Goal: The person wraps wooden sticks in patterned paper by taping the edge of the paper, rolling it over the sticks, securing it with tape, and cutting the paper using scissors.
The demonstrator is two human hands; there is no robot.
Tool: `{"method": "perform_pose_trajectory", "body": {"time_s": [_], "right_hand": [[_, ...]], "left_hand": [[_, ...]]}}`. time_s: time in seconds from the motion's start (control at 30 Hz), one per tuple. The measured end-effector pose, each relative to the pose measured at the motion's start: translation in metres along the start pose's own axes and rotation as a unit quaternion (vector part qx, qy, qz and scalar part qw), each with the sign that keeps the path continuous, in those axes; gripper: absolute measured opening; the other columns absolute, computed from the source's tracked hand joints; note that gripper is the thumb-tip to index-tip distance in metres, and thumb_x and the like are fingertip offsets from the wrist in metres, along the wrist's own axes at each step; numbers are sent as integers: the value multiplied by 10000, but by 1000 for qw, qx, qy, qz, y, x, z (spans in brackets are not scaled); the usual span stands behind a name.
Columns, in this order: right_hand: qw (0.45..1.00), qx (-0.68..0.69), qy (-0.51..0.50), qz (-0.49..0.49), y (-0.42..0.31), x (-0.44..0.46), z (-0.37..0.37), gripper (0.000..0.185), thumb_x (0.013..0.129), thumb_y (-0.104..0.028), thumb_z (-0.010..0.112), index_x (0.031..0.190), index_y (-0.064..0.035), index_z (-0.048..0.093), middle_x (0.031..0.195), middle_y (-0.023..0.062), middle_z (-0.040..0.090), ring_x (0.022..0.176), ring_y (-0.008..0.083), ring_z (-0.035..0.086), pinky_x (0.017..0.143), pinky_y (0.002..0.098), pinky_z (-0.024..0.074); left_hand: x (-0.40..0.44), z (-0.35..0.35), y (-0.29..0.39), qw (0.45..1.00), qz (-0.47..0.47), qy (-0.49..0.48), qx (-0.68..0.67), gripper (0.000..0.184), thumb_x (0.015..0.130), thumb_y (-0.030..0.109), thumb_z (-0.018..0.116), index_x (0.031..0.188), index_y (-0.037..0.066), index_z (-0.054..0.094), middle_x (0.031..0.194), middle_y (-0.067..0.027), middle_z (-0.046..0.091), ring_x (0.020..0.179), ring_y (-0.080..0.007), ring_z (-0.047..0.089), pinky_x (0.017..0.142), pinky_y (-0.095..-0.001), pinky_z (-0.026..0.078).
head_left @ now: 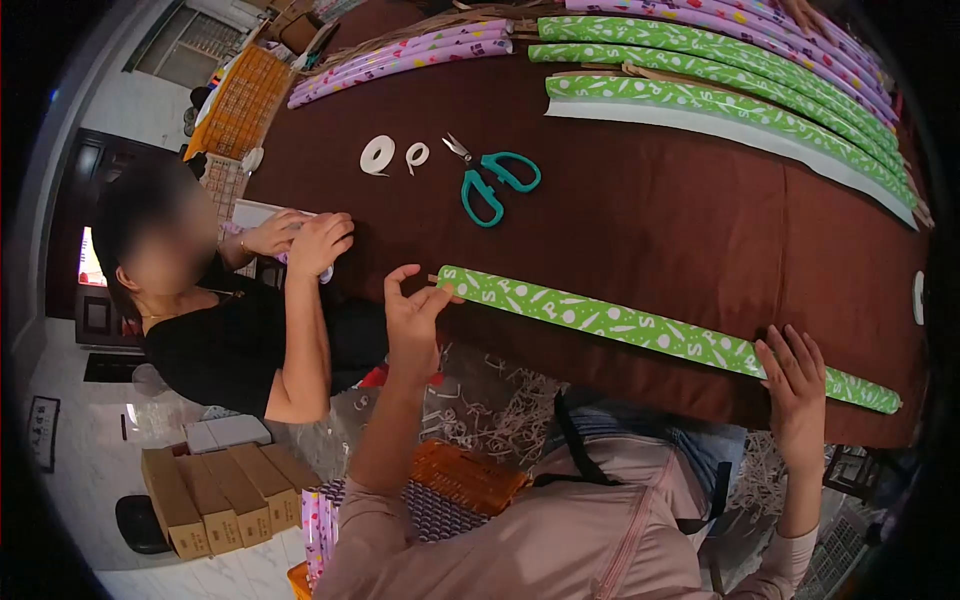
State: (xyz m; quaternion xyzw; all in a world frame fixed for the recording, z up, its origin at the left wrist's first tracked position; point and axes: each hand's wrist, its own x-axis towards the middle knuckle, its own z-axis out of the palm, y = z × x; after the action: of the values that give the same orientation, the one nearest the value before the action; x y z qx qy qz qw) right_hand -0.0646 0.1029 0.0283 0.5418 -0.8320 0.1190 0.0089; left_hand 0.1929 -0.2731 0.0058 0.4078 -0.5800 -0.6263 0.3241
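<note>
A narrow roll of green wrapping paper point(610, 318) with white letters and shapes lies slantwise along the near edge of the brown cloth. A bit of brown material pokes out of its left end. At that end is my left hand point(412, 318), one finger raised and another touching the paper, the fingers apart. Near the other end, my right hand point(793, 372) rests across the roll with its fingers stretched out. Teal-handled scissors point(482, 188) lie partly open beyond the roll. Beside them are a larger white tape roll point(377, 155) and a smaller tape roll point(418, 154).
Green rolls point(720, 100), one with a loose white edge, and purple rolls point(410, 58) lie at the far side. A co-worker point(235, 300) sits at the left, hands on something at the table edge. Cardboard boxes point(220, 500), an orange crate point(465, 475) and paper shreds point(510, 410) are below.
</note>
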Motion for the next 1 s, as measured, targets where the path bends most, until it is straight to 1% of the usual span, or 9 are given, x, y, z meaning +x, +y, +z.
{"method": "perform_pose_trajectory", "body": {"time_s": [0.17, 0.43, 0.53, 0.73, 0.83, 0.87, 0.9, 0.97, 1.0], "right_hand": [[1000, -7, 2, -3, 1, 0, 2, 546, 809, -12, 631, 1337, -132, 561, 1350, 103, 571, 1258, 353, 520, 1079, 507, 380], [1000, -4, 7, -3, 3, 2, 3, 521, 811, -26, 635, 1319, -125, 576, 1338, 106, 582, 1238, 362, 533, 1071, 504, 387], [1000, -6, 8, -6, 5, 4, 5, 518, 808, -29, 642, 1315, -122, 581, 1340, 108, 581, 1233, 361, 536, 1071, 507, 387], [1000, -3, 5, -10, 5, 7, 4, 492, 836, -96, 626, 1324, -139, 578, 1347, 104, 577, 1236, 345, 531, 1077, 506, 381], [1000, -2, 3, -14, 9, 9, 11, 520, 830, -99, 631, 1344, -150, 566, 1364, 94, 564, 1237, 338, 530, 1082, 506, 377], [1000, 3, 7, -24, 9, 9, 13, 526, 830, -101, 631, 1350, -152, 563, 1371, 90, 559, 1239, 334, 528, 1083, 506, 376], [1000, 4, 9, -26, 9, 8, 11, 529, 838, -110, 630, 1359, -164, 557, 1381, 81, 551, 1246, 323, 525, 1087, 500, 375], [1000, -8, 10, -26, 10, 5, 12, 527, 845, -116, 628, 1363, -172, 553, 1386, 78, 548, 1248, 319, 523, 1089, 497, 374], [999, -13, 14, -31, 10, 4, 11, 525, 852, -121, 626, 1368, -180, 550, 1390, 75, 545, 1251, 315, 522, 1092, 493, 373]], "left_hand": [[7, -8, -1, 998, -50, 7, 32, 521, 881, 45, 682, 1260, 34, 326, 855, -147, 703, 777, -135, 605, 791, -270, 423], [9, -8, -8, 994, 39, -35, 92, 538, 884, 45, 702, 1272, 30, 329, 777, -87, 683, 766, -122, 627, 763, -246, 445], [12, -7, -4, 985, 9, 6, 170, 549, 871, 36, 714, 1257, 47, 325, 730, -71, 674, 720, -103, 630, 701, -219, 456], [21, -28, -16, 980, 75, -1, 185, 474, 854, 7, 718, 1207, 55, 406, 653, 28, 522, 579, -35, 430, 554, -188, 341], [24, -43, -22, 946, 199, 27, 253, 433, 872, -23, 675, 1215, 48, 420, 756, 4, 531, 656, -32, 444, 591, -180, 341], [19, -40, -23, 927, 228, 69, 290, 368, 895, -28, 630, 1225, 18, 474, 920, -51, 597, 797, -86, 536, 704, -215, 428], [12, -22, -14, 930, 224, 63, 284, 368, 895, -28, 630, 1225, 18, 474, 920, -51, 597, 797, -86, 536, 704, -215, 428], [-6, 25, -1, 851, 349, 67, 387, 333, 917, -21, 590, 1245, -11, 534, 1117, -121, 620, 990, -178, 599, 849, -288, 476], [-15, 43, 1, 886, 306, -29, 346, 362, 946, 11, 539, 1306, -21, 544, 1322, -174, 567, 1243, -292, 533, 1033, -388, 408]]}}
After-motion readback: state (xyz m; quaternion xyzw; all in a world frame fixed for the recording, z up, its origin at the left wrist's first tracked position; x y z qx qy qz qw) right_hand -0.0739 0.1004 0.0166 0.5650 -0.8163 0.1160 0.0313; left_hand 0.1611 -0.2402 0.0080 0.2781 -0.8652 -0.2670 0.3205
